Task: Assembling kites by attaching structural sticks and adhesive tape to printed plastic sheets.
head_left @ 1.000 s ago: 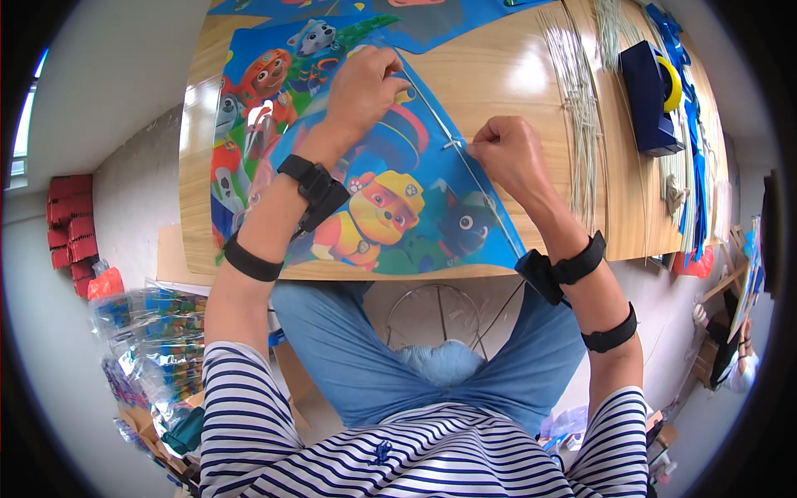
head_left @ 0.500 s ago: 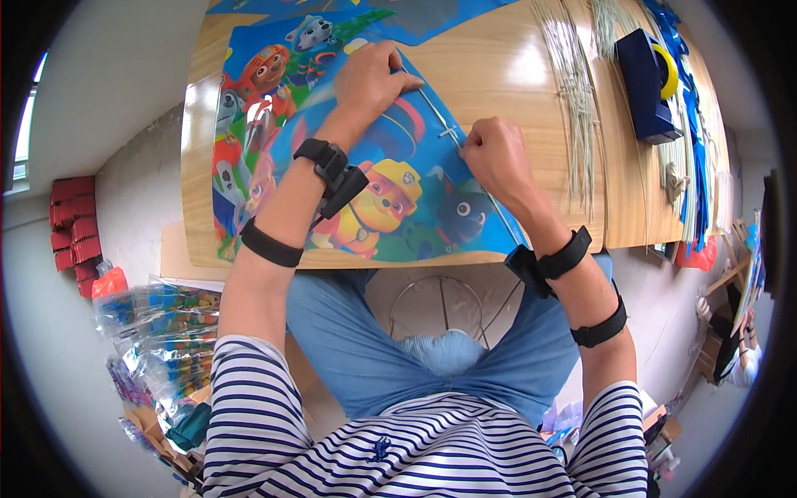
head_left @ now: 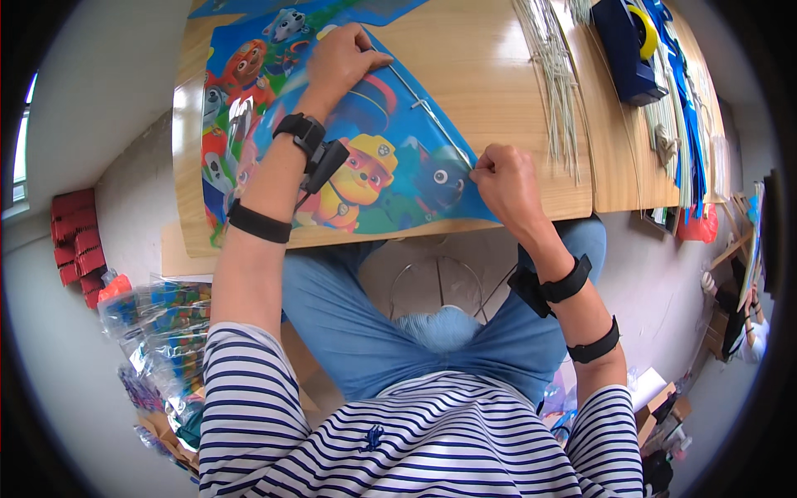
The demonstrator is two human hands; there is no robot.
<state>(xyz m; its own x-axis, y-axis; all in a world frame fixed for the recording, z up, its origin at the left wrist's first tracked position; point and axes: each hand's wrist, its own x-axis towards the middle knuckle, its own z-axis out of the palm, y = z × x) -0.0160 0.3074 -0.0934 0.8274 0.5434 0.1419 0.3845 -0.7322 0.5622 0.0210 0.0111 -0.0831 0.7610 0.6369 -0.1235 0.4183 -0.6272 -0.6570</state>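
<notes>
A shiny blue sheet [head_left: 415, 195] printed with cartoon dogs lies on the wooden table in front of me. Along its slanting right edge runs a thin white rod [head_left: 448, 140], with a small white fitting [head_left: 420, 104] partway down. At the upper end of this edge, my left hand [head_left: 342, 60] is closed, thumb and forefinger pinching the sheet by the rod. My right hand [head_left: 508, 184] pinches the same edge lower down, near the sheet's right corner. Its fingers hide the rod's lower part, so whether they grip the rod too I cannot tell.
Another printed sheet [head_left: 241, 70] lies beneath and to the left. On the right are bundled thin pale rods [head_left: 552, 83], a dark blue tape dispenser [head_left: 624, 54] with yellow tape, and blue strips [head_left: 685, 108]. Clear-wrapped printed packs [head_left: 158, 328] sit low on the left.
My right hand has slid down along the sheet's edge, farther from the small fitting. My left hand keeps its pinch at the upper end. The whole view has shifted slightly.
</notes>
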